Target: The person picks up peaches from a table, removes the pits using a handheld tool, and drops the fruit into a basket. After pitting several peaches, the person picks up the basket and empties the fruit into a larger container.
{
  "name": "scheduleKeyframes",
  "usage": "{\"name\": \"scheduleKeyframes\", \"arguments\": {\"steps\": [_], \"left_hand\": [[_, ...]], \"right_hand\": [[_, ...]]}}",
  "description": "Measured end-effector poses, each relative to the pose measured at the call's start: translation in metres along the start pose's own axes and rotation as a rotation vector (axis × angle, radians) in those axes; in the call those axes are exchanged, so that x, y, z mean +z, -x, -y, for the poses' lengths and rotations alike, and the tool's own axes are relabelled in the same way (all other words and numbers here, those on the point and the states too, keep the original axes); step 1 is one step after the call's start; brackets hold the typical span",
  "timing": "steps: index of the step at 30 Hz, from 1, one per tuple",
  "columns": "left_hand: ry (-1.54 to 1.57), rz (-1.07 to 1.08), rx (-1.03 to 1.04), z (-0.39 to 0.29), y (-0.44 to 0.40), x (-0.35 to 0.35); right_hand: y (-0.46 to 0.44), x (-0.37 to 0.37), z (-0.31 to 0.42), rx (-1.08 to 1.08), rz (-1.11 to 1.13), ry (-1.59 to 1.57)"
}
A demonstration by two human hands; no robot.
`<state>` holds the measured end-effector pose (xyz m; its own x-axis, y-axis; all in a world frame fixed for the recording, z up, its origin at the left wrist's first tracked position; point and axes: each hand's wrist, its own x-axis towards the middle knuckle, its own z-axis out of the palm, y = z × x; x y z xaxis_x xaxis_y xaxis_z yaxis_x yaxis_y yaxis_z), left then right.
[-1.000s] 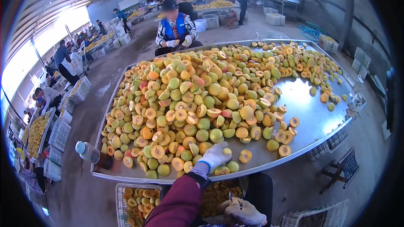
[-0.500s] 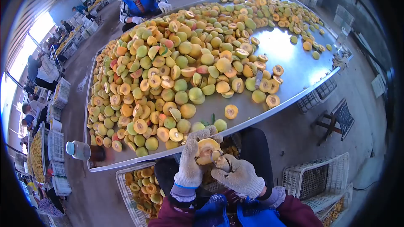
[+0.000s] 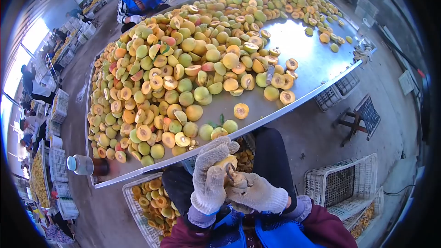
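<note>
My left hand, in a pale knitted glove, is wrapped round a yellow peach half above my lap. Most of that half is hidden by the fingers. My right hand, gloved too, is closed on a small curved metal pitting tool whose loop meets the fruit. A brown lump, perhaps the pit, shows by the right thumb; I cannot be sure. Just beyond, a large heap of whole and halved peaches covers much of the metal table.
A crate of peach halves stands by my left leg. White crates and a folding stool are on the right. A capped jar sits at the table's left corner. Across the table works another person in gloves.
The peach half has turned from facing up to edge-on, and my left fingers have closed further round it. Both hands have drawn closer together. The view has shifted slightly.
</note>
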<state>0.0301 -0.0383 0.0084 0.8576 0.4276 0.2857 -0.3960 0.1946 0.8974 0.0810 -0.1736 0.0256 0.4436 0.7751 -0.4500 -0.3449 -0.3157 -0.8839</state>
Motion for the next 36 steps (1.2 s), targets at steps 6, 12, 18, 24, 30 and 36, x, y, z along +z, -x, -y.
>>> {"name": "scheduleKeyframes", "arguments": {"steps": [6,12,18,24,30,36], "left_hand": [[-0.701,0.253,0.225,-0.006,-0.008,-0.007],[-0.729,0.247,-0.068,-0.027,-0.024,0.004],[-0.771,0.444,0.34,-0.021,-0.022,-0.001],[-0.749,0.265,0.083,-0.03,-0.01,0.009],[-0.635,0.248,-0.432,-0.03,-0.026,0.011],[-0.689,0.47,0.076,-0.033,-0.029,0.004]], "right_hand": [[0.002,-0.018,-0.008,0.203,0.243,-0.29],[0.004,-0.013,-0.004,0.23,0.218,-0.337],[0.006,-0.017,-0.006,0.222,0.35,-0.473],[0.011,-0.016,-0.005,0.237,0.429,-0.457],[0.008,-0.006,-0.008,0.302,0.359,-0.483],[0.009,-0.01,-0.021,0.17,0.489,-0.594]]}}
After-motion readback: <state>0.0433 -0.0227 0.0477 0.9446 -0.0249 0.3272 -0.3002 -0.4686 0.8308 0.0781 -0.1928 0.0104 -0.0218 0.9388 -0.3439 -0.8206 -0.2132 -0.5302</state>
